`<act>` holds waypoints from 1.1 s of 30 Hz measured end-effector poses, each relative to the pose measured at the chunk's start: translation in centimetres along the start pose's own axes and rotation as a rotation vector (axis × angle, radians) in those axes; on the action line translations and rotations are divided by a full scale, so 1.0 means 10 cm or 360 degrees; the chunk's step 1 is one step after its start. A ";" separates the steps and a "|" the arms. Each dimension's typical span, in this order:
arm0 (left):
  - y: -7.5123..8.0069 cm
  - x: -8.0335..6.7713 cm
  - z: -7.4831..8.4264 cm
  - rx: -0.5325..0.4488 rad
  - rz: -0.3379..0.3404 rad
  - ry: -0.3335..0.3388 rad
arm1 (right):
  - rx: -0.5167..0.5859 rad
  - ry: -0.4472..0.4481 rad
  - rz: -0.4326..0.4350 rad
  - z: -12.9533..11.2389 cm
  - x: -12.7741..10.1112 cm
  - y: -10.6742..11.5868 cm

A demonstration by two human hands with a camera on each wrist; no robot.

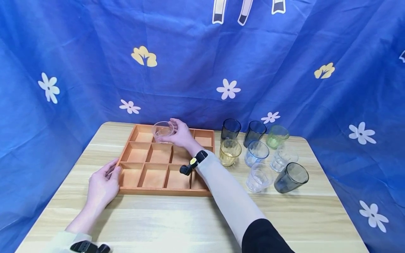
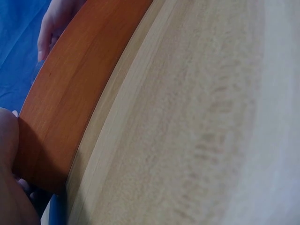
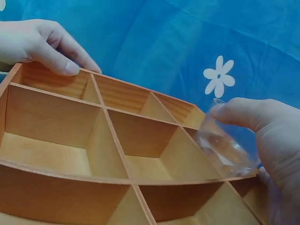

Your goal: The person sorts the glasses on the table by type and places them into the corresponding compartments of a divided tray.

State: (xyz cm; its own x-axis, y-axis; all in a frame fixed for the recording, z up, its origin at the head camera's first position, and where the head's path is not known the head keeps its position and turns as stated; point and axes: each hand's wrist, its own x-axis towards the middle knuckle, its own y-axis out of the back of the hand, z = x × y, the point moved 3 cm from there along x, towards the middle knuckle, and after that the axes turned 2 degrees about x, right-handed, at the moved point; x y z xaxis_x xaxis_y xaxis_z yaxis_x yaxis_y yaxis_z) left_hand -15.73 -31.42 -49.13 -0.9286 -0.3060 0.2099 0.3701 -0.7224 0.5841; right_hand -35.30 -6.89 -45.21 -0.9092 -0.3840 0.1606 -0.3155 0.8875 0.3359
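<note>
My right hand [image 1: 181, 134] grips a clear glass [image 1: 162, 129] between thumb and fingers. That glass overlaps the back row of a wooden compartment tray [image 1: 164, 192], second compartment from the left. In the right wrist view the glass [image 3: 222, 146] tilts, its base close to the dividers. At the tray's left side my left hand [image 1: 102, 184] holds the wall near the front corner, thumb at the rim and fingers outside. The left wrist view catches the tray's outer wall [image 2: 79, 84] with part of the left hand [image 2: 11, 164]; its fingertips are mostly hidden there.
Right of the tray stand several glasses: dark ones at the back, a green glass [image 1: 277, 136], a yellow glass [image 1: 230, 153], a blue glass [image 1: 256, 153], clear ones and a grey glass [image 1: 290, 178]. A blue patterned cloth [image 1: 190, 70] hangs behind the wooden table [image 1: 152, 225].
</note>
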 end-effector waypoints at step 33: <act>-0.04 0.02 -0.08 0.0030 -0.0021 0.0018 | 0.0307 0.0093 0.0005 -0.30 -0.91 0.96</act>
State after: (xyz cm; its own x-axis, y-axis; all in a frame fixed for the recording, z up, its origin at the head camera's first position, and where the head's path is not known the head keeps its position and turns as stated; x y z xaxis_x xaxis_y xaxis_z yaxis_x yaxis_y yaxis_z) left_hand -16.08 -31.73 -49.95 -0.9330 -0.3034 0.1933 0.3570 -0.7148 0.6013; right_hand -29.20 4.32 -40.67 -0.8949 -0.3901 0.2166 -0.3637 0.9190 0.1524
